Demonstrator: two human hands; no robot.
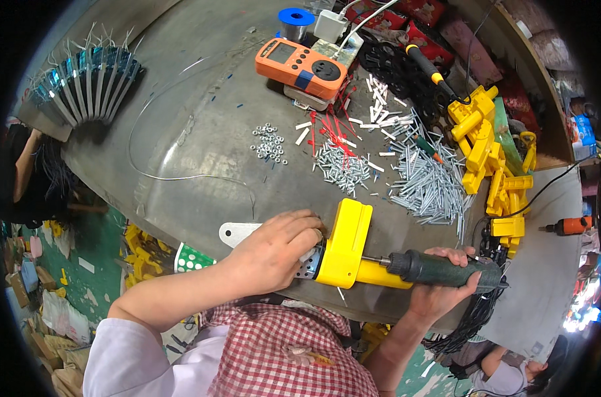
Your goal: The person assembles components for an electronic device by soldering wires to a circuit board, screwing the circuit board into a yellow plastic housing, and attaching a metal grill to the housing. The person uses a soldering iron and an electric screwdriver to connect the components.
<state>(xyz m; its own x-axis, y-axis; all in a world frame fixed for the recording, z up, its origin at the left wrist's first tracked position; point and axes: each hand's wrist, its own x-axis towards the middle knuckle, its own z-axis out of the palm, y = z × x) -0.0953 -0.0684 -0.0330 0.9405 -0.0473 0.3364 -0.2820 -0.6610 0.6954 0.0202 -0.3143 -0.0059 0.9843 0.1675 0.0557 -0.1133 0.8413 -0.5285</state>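
Note:
My left hand (277,250) is closed around the front end of a yellow plastic tool housing (343,241). A flat silver plate (239,233) with a hole sticks out to the left from under that hand, and perforated metal shows beside its fingers. My right hand (439,286) is wrapped around a dark electric screwdriver (439,268). The screwdriver lies level and points left, its bit reaching the right side of the housing above the yellow handle. Whether a screw sits at the bit's tip I cannot tell.
Piles of long screws (432,178), short screws (340,165) and nuts (268,143) lie on the grey table (188,145). An orange meter (300,66) stands at the back. More yellow housings (485,139) crowd the right edge; strips with wires (92,86) fan out at far left.

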